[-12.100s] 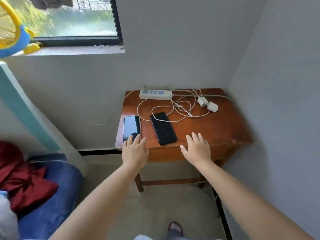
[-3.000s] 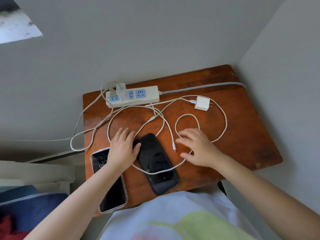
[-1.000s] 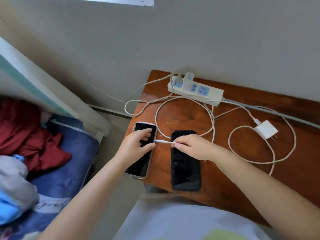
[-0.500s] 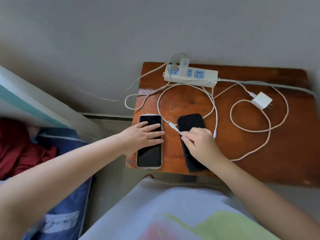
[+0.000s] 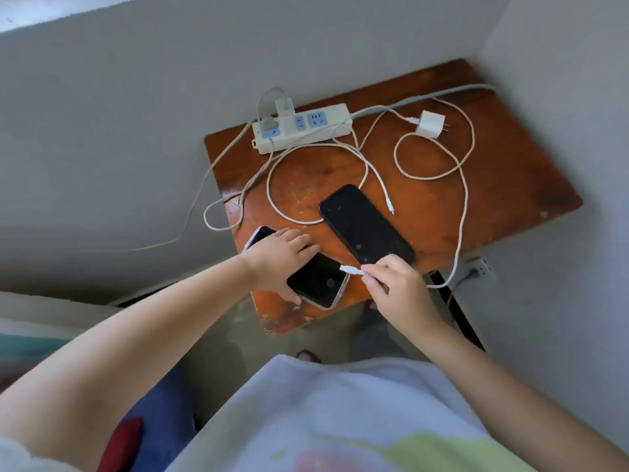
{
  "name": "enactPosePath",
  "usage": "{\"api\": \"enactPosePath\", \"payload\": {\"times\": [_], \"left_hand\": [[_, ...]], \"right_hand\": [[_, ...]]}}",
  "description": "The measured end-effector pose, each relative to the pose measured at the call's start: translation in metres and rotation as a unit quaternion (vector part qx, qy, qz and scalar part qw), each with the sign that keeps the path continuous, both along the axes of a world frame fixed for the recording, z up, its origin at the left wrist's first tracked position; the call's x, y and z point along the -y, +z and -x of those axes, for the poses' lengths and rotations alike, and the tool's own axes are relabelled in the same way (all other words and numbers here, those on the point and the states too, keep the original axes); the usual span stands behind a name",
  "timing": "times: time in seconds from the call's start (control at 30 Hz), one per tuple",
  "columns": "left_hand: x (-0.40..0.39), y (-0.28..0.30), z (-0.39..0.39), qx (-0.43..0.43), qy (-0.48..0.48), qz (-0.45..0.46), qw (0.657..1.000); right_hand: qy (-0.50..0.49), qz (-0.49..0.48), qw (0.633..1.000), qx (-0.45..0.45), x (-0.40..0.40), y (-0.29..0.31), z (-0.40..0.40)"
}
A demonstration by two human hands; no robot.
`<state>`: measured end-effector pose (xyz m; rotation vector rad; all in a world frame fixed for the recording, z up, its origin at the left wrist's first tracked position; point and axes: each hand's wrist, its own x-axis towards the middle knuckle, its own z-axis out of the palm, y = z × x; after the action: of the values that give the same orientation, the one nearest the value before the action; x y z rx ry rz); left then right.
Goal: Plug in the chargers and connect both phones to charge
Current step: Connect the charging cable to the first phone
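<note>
Left hand (image 5: 277,255) being laid palm-down across cased phone (image 5: 320,281), fingers spread, thumb curled round near edge, phone being pressed to tabletop (image 5: 503,185) near front-left corner. Right hand (image 5: 396,282) being held just beside phone's end, fingers pinched on cable plug (image 5: 350,269), tip being pointed at phone, not yet seated. Black phone (image 5: 366,224) being left flat mid-tabletop, free connector (image 5: 390,206) lying beside it. One charger (image 5: 285,112) being seated in strip (image 5: 303,131); second charger (image 5: 429,123) lying loose at rear right.
</note>
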<state>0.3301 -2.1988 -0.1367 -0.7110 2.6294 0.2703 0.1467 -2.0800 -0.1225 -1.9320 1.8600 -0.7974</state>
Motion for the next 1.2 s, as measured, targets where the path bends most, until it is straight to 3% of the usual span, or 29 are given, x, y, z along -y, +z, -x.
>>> {"api": "enactPosePath", "payload": {"times": [0.17, 0.3, 0.7, 1.2], "left_hand": [[-0.014, -0.005, -0.015, -0.045, 0.093, -0.002, 0.995], [-0.02, 0.0, -0.023, -0.107, 0.132, -0.008, 0.985], [-0.029, 0.006, -0.031, -0.149, 0.109, 0.046, 0.982], [-0.029, 0.005, -0.034, -0.152, 0.07, 0.078, 0.983]], "right_hand": [[-0.07, 0.036, 0.994, -0.079, -0.019, -0.008, -0.001], [-0.096, 0.066, 0.989, -0.088, -0.022, -0.012, -0.01], [-0.122, 0.115, 0.981, -0.102, -0.015, 0.002, -0.017], [-0.058, 0.116, 0.98, -0.15, -0.009, 0.006, -0.015]]}}
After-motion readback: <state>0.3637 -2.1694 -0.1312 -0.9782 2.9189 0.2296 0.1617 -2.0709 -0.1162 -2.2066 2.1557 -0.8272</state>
